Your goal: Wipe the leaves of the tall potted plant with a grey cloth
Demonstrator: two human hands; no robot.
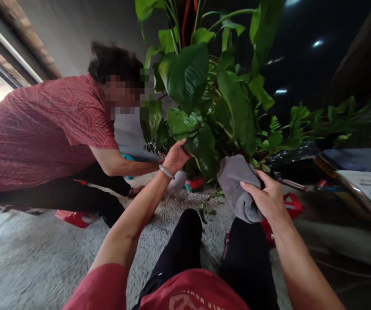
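Note:
My left hand (176, 157), with a pale bangle (166, 172) at its wrist, is at the edge of a broad green leaf (202, 148) low on a big potted plant. The thumb shows at the leaf's edge and the other fingers pass partly behind it. In my right hand (271, 196) is a folded grey cloth (239, 187), gripped between thumb and fingers to the right of that leaf. Larger glossy leaves (185, 75) rise above both hands.
To the left a co-worker in a patterned red shirt (53, 112) bends toward the plant, one arm (124, 165) reaching behind my left wrist. Red containers (75, 218) stand on the rough grey floor (30, 258). A table edge with papers (369, 185) is at right.

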